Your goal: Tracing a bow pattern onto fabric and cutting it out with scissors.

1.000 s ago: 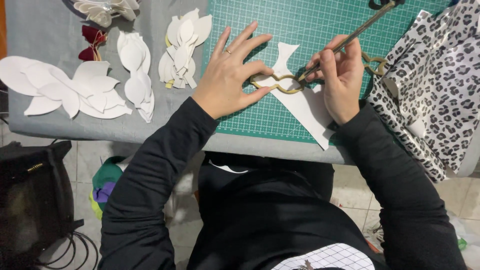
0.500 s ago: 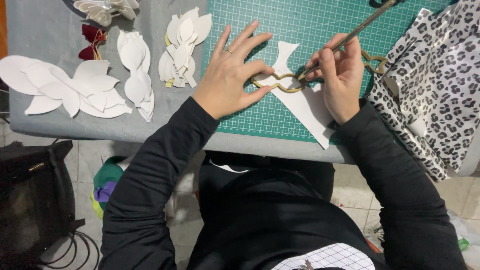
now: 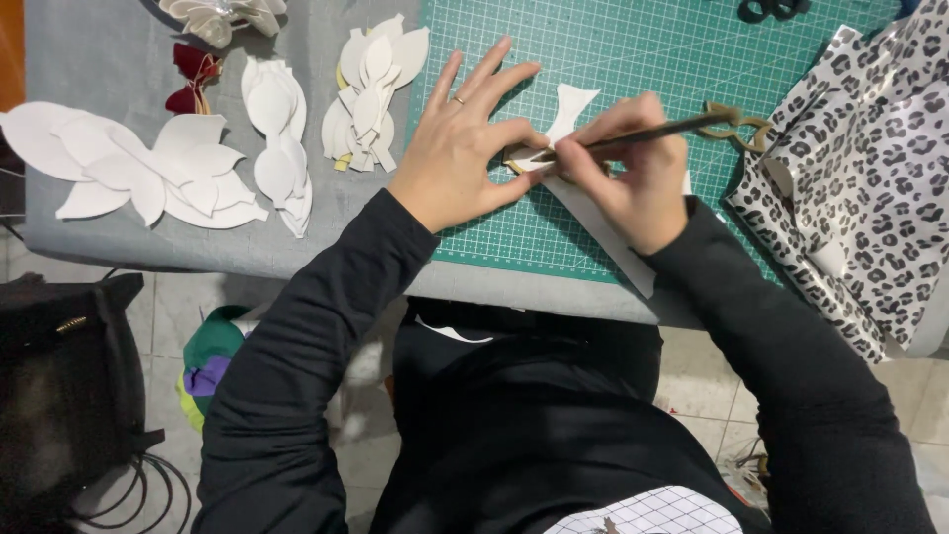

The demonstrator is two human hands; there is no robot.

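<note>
At the centre top of the frame, we saw the left hand (image 3: pixel 460 148) spread flat, fingers apart, pressing a white cutout (image 3: pixel 568 109) onto the green cutting mat (image 3: pixel 643 49). The right hand (image 3: pixel 633 178) had its grip closed around a dark slender tool (image 3: pixel 643 136), whose tip touched the cutout beside the left thumb. Leopard-print fabric (image 3: pixel 870 168) lay at right.

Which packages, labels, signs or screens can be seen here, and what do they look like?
No packages, labels, signs or screens show.
Nearest to print: cutting mat, on the table under both hands, green with a pale grid.
Leopard sheet, right edge of the table, glossy white with black spots.
</note>
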